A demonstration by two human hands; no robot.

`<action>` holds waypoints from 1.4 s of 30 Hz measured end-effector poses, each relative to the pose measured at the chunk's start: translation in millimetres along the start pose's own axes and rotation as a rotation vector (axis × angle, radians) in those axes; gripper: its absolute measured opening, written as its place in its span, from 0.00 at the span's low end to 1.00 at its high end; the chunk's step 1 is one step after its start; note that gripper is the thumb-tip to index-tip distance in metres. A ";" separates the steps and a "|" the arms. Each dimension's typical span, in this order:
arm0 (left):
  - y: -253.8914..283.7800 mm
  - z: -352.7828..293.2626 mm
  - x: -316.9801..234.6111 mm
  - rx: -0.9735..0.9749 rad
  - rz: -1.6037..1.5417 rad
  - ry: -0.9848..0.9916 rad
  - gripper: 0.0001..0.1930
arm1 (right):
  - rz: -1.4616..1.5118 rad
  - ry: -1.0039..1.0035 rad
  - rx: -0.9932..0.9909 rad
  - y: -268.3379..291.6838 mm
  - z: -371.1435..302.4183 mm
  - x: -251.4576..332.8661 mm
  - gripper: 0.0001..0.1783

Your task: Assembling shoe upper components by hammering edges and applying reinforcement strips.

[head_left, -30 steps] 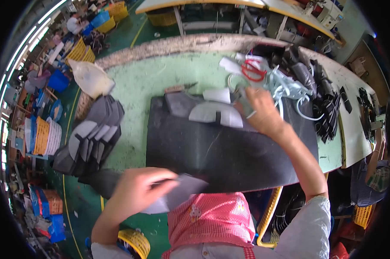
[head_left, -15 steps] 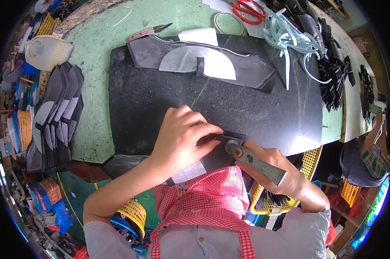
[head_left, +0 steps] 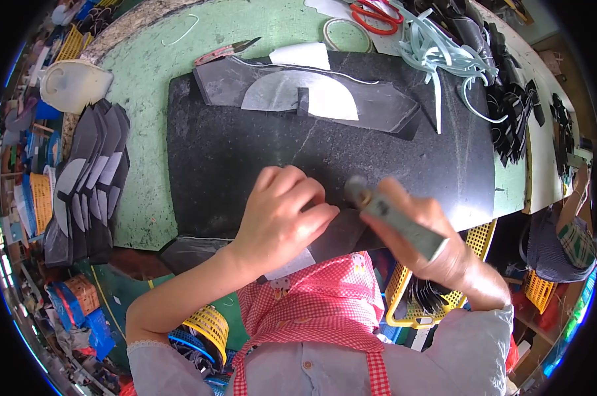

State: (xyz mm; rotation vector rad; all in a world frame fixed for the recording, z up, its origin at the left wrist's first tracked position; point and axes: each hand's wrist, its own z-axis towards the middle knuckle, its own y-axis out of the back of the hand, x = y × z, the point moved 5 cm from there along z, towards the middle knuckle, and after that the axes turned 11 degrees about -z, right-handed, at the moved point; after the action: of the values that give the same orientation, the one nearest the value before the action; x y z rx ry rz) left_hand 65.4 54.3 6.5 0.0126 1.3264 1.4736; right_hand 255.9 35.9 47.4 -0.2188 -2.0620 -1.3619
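My right hand [head_left: 424,218] grips a hammer [head_left: 407,228], blurred by motion, over the near edge of the black mat [head_left: 391,158]. Beside it my left hand [head_left: 282,218] has its fingers curled and thumb pressed in at a dark flat panel [head_left: 338,241], which looks like leather. That panel lies along the mat's near edge and hangs partly over it, with a pale grey patch [head_left: 288,264] under my left wrist. What the left fingertips grip exactly is hidden.
Dark panels with a white half-round [head_left: 334,102] lie at the mat's far side, near thread snips [head_left: 226,51]. A stack of similar panels [head_left: 90,178] is at left. Pale blue strips [head_left: 433,49], red-handled scissors [head_left: 377,16] and a tape roll [head_left: 348,34] are far right. Below hangs a yellow basket [head_left: 400,290].
The hammer and my right hand have moved slightly right, apart from the panel. My left fingers have curled in more, and the panel's folded edge beside them has shifted.
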 end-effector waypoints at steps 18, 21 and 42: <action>13.8 -14.4 -13.9 0.012 0.106 0.013 0.10 | -0.083 0.215 0.094 -17.2 1.8 9.5 0.17; 20.7 -24.5 10.1 0.060 -0.079 0.204 0.06 | -0.090 0.195 0.113 -21.5 3.7 10.4 0.17; 31.0 -63.5 7.2 -0.010 -0.032 0.124 0.04 | -0.065 0.214 0.147 -53.1 6.6 33.6 0.17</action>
State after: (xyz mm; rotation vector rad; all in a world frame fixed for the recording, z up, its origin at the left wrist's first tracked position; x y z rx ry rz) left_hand 2.3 22.5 0.3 -0.1082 1.4123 1.4737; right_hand 202.3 11.0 25.3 0.0560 -1.9915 -1.2086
